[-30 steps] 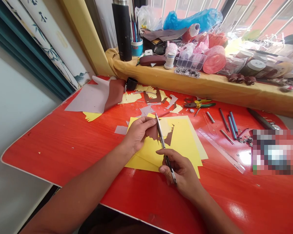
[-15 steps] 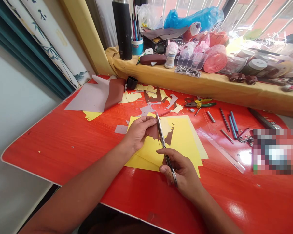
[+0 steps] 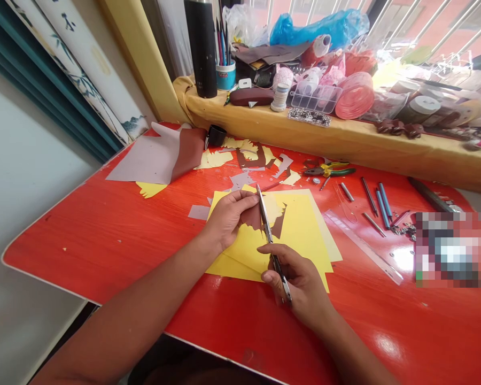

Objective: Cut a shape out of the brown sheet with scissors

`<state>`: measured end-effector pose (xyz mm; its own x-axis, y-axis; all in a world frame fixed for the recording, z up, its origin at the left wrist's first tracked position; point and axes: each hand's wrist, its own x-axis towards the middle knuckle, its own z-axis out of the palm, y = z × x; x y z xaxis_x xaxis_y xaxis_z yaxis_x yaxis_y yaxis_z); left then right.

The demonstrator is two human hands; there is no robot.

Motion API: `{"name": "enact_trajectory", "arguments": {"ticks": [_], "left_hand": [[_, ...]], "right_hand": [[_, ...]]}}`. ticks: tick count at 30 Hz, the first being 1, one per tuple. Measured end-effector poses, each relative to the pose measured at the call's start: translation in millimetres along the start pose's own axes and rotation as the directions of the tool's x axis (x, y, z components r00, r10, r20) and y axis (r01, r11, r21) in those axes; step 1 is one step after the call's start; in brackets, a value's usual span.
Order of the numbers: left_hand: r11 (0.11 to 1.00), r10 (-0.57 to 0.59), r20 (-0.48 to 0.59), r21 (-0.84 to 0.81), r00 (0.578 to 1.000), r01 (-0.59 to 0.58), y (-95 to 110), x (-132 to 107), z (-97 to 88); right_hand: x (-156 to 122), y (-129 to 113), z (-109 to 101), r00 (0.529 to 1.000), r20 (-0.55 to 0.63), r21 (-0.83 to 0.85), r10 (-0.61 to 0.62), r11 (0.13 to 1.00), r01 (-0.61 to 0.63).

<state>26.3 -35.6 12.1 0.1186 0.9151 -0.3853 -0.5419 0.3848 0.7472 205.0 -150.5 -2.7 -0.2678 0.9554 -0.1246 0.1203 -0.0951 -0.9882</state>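
My left hand (image 3: 228, 216) pinches a small brown piece of sheet material (image 3: 251, 216), paper or leather, with thumb and fingers closed on its upper edge. In my right hand (image 3: 296, 278) are metal scissors (image 3: 266, 224), gripped at the handles, their blades pointing away from me and closed or nearly so. The blades lie along the right edge of the brown piece. Beneath both hands are yellow sheets (image 3: 304, 235). A brown offcut (image 3: 279, 224) and a pale yellow scrap (image 3: 271, 206) rest on them, just right of the blades.
Cut scraps (image 3: 216, 159) lie behind the sheets. A grey-and-brown sheet (image 3: 148, 158) is at the back left. To the right are pliers (image 3: 331, 170), a clear ruler (image 3: 364, 246) and several pen-like tools (image 3: 381, 208). A crowded ledge (image 3: 240, 120) with a black bottle (image 3: 201, 51) runs behind the table.
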Motion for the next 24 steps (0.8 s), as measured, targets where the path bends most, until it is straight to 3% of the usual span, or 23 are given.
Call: {"name": "enact_trajectory", "arguments": {"ticks": [24], "left_hand": [[1.0, 0.013, 0.06, 0.024, 0.998, -0.014, -2.5, 3.9, -3.5]], "right_hand": [[-0.2, -9.2, -1.9, 0.998, -0.038, 0.053, 0.055, 0.997, -0.053]]}}
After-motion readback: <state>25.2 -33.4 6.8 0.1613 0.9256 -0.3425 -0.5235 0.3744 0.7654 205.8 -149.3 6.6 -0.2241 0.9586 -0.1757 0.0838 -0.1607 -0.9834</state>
